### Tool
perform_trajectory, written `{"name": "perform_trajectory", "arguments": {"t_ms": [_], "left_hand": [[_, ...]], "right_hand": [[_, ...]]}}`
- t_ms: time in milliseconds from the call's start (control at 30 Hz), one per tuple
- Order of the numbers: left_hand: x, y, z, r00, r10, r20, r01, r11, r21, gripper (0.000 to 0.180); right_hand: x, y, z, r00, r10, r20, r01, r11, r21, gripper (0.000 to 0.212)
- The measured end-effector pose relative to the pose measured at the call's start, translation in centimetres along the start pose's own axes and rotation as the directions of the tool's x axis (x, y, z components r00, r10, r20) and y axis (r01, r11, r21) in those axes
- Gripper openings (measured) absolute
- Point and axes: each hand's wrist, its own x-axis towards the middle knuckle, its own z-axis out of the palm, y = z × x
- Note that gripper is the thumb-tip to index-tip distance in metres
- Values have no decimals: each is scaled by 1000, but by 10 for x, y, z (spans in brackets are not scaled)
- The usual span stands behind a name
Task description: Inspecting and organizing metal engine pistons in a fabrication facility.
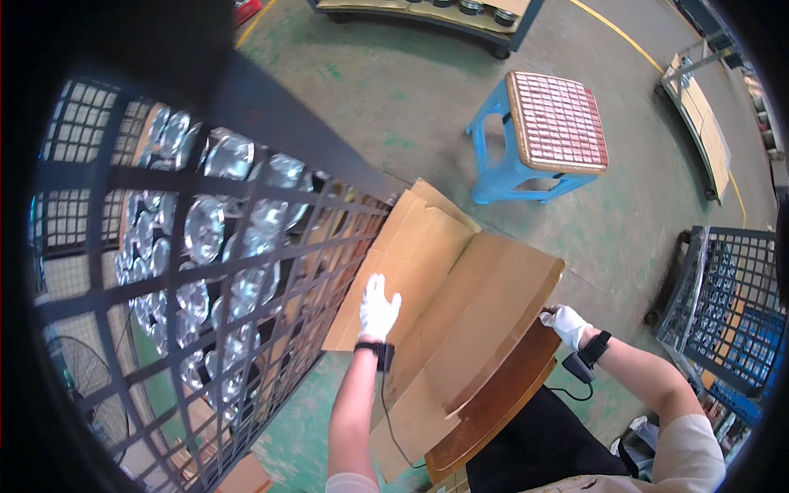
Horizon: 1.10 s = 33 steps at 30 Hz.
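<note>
A large folded cardboard sheet (481,300) leans in front of me, creased along its length. My left hand (379,309), in a white glove, rests against its left panel with the fingers stretched out. Along the sheet's lower right edge lies a brown wooden-looking board (503,384) with a curved rim, partly covered by the cardboard. My right hand (565,325), also gloved in white, has its fingers closed at the upper corner of that board, close to the cardboard edge. Black bands with cables circle both wrists.
A dark metal mesh cage (222,271) full of shiny round metal parts stands close on my left. Beyond the cardboard is a blue stool (493,156) with a patterned seat. A cart (427,18) stands ahead; another mesh cage (731,304) and a flat trolley (697,123) are right.
</note>
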Motion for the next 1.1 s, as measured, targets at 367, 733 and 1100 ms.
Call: {"name": "perform_trajectory", "arguments": {"t_ms": [367,733,1100], "left_hand": [[139,37,58,954,-295,49,282,944,172,72],[133,21,53,983,-98,-157,125,977,175,72],[135,45,61,997,26,76,-24,999,-21,65]], "right_hand": [[-19,-35,-8,1000,21,2,-21,998,52,35],[-26,-54,-10,999,48,25,-48,998,31,34],[-28,-60,-16,995,102,22,-101,995,-20,36]]}}
